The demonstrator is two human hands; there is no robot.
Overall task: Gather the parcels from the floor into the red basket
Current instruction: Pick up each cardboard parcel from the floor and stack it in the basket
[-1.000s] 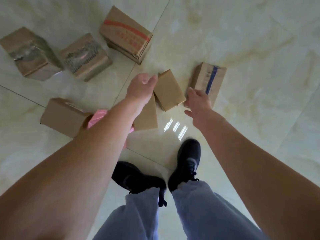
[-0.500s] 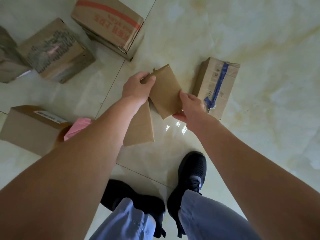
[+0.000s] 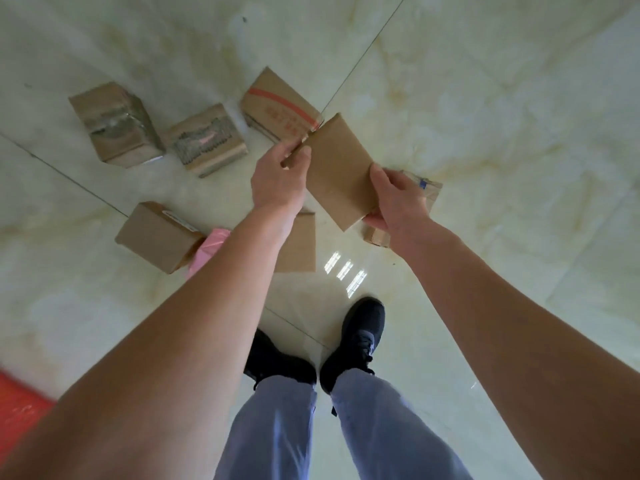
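- Our left hand [image 3: 277, 183] pinches the upper-left corner of a flat brown parcel [image 3: 337, 168], and our right hand [image 3: 398, 199] grips its lower-right end, so both hands hold it above the floor [image 3: 502, 116].
- Below it on the floor lie a red-taped box [image 3: 277, 103], two tape-wrapped boxes [image 3: 116, 124] [image 3: 206, 140], a labelled box [image 3: 157, 235], a pink packet [image 3: 207, 249] and a blue-marked box [image 3: 427, 187].
- The red basket [image 3: 17, 407] shows at the lower-left edge.
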